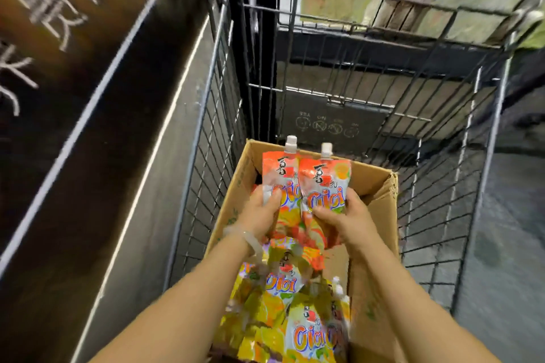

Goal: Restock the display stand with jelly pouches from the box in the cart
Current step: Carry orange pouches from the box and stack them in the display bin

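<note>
Jelly pouches, glossy and flat with white screw caps at their top corners, are lifted side by side over an open cardboard box (380, 186) sitting in a wire cart (224, 115). The left hand (259, 212) grips the left pouch (277, 177) at its middle, thumb across the printed front and the other fingers out of sight behind it; the right hand (345, 215) grips the right pouch (326, 183) the same way. Both pouches stand nearly upright, their inner edges touching or slightly overlapping, caps pointing away from the person, and their lower halves hang between the two wrists. Each is printed in orange and red with fruit pictures and blue "Cici" lettering. A pale beaded bracelet (244, 237) circles the left wrist.

Below the forearms, more pouches (283, 303) lie heaped in the near part of the box, these mostly yellow, crinkled and overlapping at odd angles, blurred by motion. The box is plain brown corrugated board with faint green printing on its sides and a flap folded out at its right corner. The cart is made of thin grey metal bars in a grid. To the left rises a dark brown panel (59, 68) bearing large white chalk-like characters and a slanting white line.
</note>
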Tool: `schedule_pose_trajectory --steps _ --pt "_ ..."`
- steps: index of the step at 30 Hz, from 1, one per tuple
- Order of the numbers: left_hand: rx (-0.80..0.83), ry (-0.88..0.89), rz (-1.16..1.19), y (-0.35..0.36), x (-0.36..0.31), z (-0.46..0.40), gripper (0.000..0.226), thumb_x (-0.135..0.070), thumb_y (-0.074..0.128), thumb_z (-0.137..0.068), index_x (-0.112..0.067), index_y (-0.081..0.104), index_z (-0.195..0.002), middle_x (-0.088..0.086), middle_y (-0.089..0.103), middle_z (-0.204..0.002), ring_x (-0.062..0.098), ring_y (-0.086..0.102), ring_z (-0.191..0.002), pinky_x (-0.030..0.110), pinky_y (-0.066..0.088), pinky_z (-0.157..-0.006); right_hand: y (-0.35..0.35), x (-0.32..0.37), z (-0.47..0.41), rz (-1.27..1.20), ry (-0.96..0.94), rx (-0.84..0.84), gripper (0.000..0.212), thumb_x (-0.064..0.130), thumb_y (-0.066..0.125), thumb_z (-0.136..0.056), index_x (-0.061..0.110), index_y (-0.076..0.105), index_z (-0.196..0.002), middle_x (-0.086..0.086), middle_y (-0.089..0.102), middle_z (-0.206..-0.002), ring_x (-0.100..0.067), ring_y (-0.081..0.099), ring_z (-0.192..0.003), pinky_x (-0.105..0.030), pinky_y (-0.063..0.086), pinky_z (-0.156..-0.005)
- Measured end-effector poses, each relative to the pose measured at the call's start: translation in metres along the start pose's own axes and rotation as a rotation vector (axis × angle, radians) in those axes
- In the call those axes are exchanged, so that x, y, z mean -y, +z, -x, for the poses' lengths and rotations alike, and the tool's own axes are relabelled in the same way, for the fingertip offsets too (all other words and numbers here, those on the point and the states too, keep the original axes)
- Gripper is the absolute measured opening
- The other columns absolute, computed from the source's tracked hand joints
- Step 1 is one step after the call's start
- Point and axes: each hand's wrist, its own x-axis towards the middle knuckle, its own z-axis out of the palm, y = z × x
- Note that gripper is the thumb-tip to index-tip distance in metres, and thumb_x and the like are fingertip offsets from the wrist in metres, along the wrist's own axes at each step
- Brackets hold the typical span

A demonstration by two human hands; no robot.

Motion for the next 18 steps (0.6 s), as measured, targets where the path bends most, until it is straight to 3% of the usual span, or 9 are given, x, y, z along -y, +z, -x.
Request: schedule_pose_trajectory --steps 3,7,9,11,12,13,15,18 --pt "0.029 0.033 0.096 -0.002 -0.030 0.023 0.030 -0.034 0.064 -0.087 -0.018 0.055 -0.111 0.019 0.063 -0.099 0.026 0.051 -0.084 0.060 0.048 -0.076 0.003 0.035 0.012 -0.067 -0.008 0.062 0.057 0.015 0.081 -0.057 0.014 0.058 -0.109 -0.007 0.071 -0.099 -0.020 0.067 -0.087 -0.038 0.055 -0.080" --pt "0.065 0.151 0.169 -0.009 -0.047 0.059 0.053 -0.008 0.079 -0.060 -0.012 0.057 -0.108 0.021 0.067 -0.101 0.034 0.063 -0.088 0.057 0.049 -0.082 0.003 0.069 0.039 -0.067 -0.021 0.143 0.033 -0.006 0.057 -0.086 0.003 0.055 -0.117 -0.009 0.070 -0.097 -0.014 0.068 -0.076 -0.027 0.058 -0.066" --pt "0.071 0.181 0.152 -0.012 -0.045 0.077 0.062 -0.007 0.080 -0.058 -0.008 0.056 -0.115 0.026 0.068 -0.102 0.045 0.065 -0.085 0.060 0.051 -0.072 0.002 0.083 0.057 -0.075 -0.019 0.212 0.027 -0.008 0.053 -0.088 0.007 0.057 -0.110 -0.012 0.069 -0.098 -0.015 0.070 -0.073 -0.028 0.058 -0.064" --pt "0.023 0.195 0.174 -0.013 -0.045 0.103 0.063 -0.005 0.079 -0.063 -0.004 0.054 -0.120 0.026 0.067 -0.096 0.038 0.065 -0.072 0.042 0.053 -0.050 0.000 0.095 0.077 -0.052 -0.062 0.260 0.026 -0.009 0.054 -0.087 0.009 0.057 -0.105 -0.012 0.070 -0.095 -0.014 0.071 -0.071 -0.027 0.059 -0.062" --pt "-0.021 0.206 0.185 -0.014 -0.044 0.119 0.059 -0.002 0.078 -0.065 -0.001 0.054 -0.119 0.022 0.066 -0.090 0.031 0.062 -0.068 0.032 0.050 -0.047 -0.001 0.099 0.088 -0.051 -0.083 0.288 0.027 -0.010 0.055 -0.086 0.008 0.058 -0.105 -0.011 0.071 -0.093 -0.014 0.071 -0.070 -0.027 0.059 -0.062" --pt "-0.069 0.215 0.194 -0.014 -0.043 0.134 0.056 0.000 0.078 -0.065 0.002 0.055 -0.116 0.020 0.066 -0.087 0.028 0.062 -0.067 0.031 0.051 -0.049 -0.001 0.102 0.099 -0.052 -0.095 0.320 0.027 -0.010 0.055 -0.085 0.007 0.058 -0.106 -0.011 0.071 -0.091 -0.015 0.071 -0.069 -0.027 0.059 -0.061" --pt "-0.133 0.233 0.230 -0.015 -0.040 0.172 0.054 0.001 0.080 -0.062 0.004 0.056 -0.110 0.020 0.067 -0.087 0.031 0.067 -0.072 0.044 0.058 -0.060 -0.001 0.107 0.125 -0.048 -0.107 0.392 0.026 -0.009 0.055 -0.085 0.005 0.057 -0.108 -0.012 0.071 -0.090 -0.017 0.071 -0.068 -0.027 0.058 -0.056" --pt "-0.226 0.286 0.265 -0.018 -0.031 0.232 0.033 0.010 0.072 -0.074 -0.005 0.057 -0.100 0.014 0.066 -0.085 0.015 0.065 -0.060 0.027 0.056 -0.051 0.004 0.108 0.164 -0.016 -0.101 0.488 0.028 -0.007 0.056 -0.086 0.005 0.056 -0.111 -0.016 0.071 -0.098 -0.022 0.072 -0.075 -0.033 0.059 -0.060"
